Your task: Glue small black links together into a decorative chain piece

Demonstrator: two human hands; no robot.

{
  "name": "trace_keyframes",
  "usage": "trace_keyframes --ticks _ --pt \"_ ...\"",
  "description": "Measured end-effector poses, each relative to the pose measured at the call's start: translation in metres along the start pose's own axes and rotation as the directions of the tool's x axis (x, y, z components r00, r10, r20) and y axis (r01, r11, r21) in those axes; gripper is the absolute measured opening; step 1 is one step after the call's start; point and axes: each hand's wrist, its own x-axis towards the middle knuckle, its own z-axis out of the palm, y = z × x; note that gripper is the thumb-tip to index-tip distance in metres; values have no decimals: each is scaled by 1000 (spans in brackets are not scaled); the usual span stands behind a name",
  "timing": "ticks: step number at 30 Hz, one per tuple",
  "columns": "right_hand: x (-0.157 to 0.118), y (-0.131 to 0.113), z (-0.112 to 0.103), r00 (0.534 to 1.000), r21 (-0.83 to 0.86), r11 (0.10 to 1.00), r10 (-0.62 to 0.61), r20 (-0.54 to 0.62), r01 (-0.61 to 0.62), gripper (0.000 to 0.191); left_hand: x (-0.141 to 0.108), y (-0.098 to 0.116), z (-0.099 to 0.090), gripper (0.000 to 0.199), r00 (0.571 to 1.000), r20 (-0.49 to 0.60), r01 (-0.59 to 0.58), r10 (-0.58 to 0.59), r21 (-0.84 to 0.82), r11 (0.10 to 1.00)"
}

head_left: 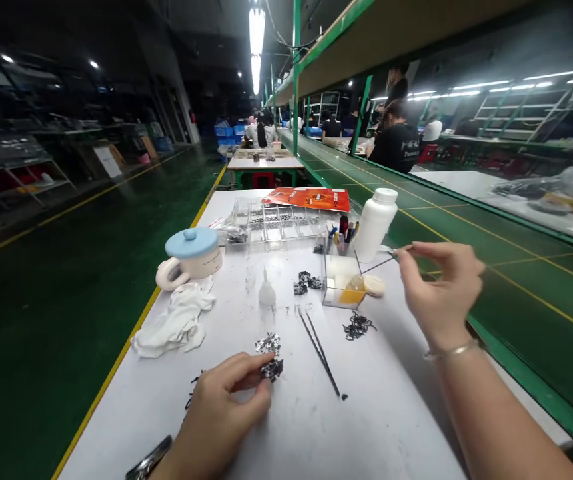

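Note:
My left hand [226,400] is low on the white table, its thumb and index finger curled around a clump of small dark metal parts [272,370]. Just beyond it lies a loose heap of shiny silver pieces [268,343]. My right hand [439,283] is raised at the table's right edge, thumb and index finger pinched together. Something thin and dark shows at those fingertips, too small to name. Black tweezers [320,353] lie between my hands, beside a tiny black piece [344,397]. Black curved parts [358,326] are piled to their right.
A blue-lidded mug [201,260], crumpled white cloth [176,320], small squeeze bottle [267,291], clear box [341,293] and white bottle [376,227] stand around the work area. A divided clear tray [276,230] sits behind. Co-workers [401,143] sit farther off.

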Motion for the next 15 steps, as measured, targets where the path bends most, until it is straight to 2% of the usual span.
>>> trace_keyframes --ticks 2,7,10,15 --pt "-1 -3 1 1000 -26 1000 -5 10 5 8 2 1 0 25 995 48 88 -85 -66 994" --pt "-1 -9 1 973 -56 998 -8 230 22 8 2 3 1 30 947 173 308 -269 -266 913" --pt "-1 -13 0 966 -88 996 -6 258 30 13 2 3 1 33 912 247 399 -327 -357 845" --pt "-9 -38 -4 937 55 987 -162 309 153 6 3 0 3 30 867 330 496 -373 -512 701"
